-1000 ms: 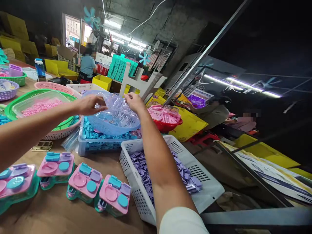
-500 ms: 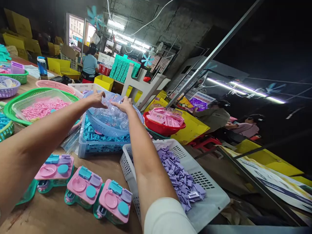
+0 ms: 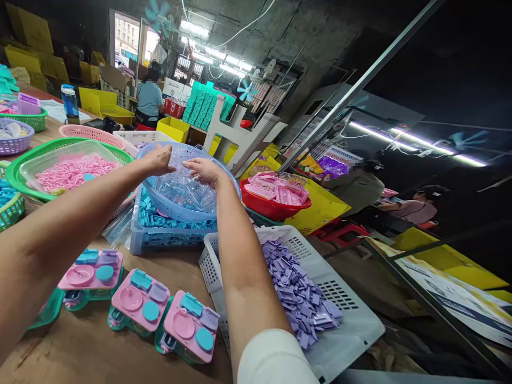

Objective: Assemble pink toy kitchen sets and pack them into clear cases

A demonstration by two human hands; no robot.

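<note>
My left hand (image 3: 159, 160) is over the left part of a blue plastic basket (image 3: 150, 194), its fingers bent down and apart. From the right, my right hand (image 3: 206, 172) reaches over the same basket with fingers stretched toward the left hand. Clear plastic pieces (image 3: 186, 192) fill the basket just under both hands; their exact shape is hard to make out. I see no piece plainly gripped in either hand. Beneath the basket is a translucent bin (image 3: 172, 238) of blue parts. Several pink and teal toy kitchen sets (image 3: 140, 301) stand in a row below my left forearm.
A white crate (image 3: 344, 333) of purple parts (image 3: 298, 298) stands beside my right forearm. Behind it is a red basket (image 3: 276, 209) with pink packs. At left, a green basket (image 3: 14, 178) holds a tub of pink parts (image 3: 76, 173). Other people sit farther back.
My right hand has drawn slightly back from the clear pieces, its fingers straighter. My left hand stays over the basket's left part. The whole view has shifted a little.
</note>
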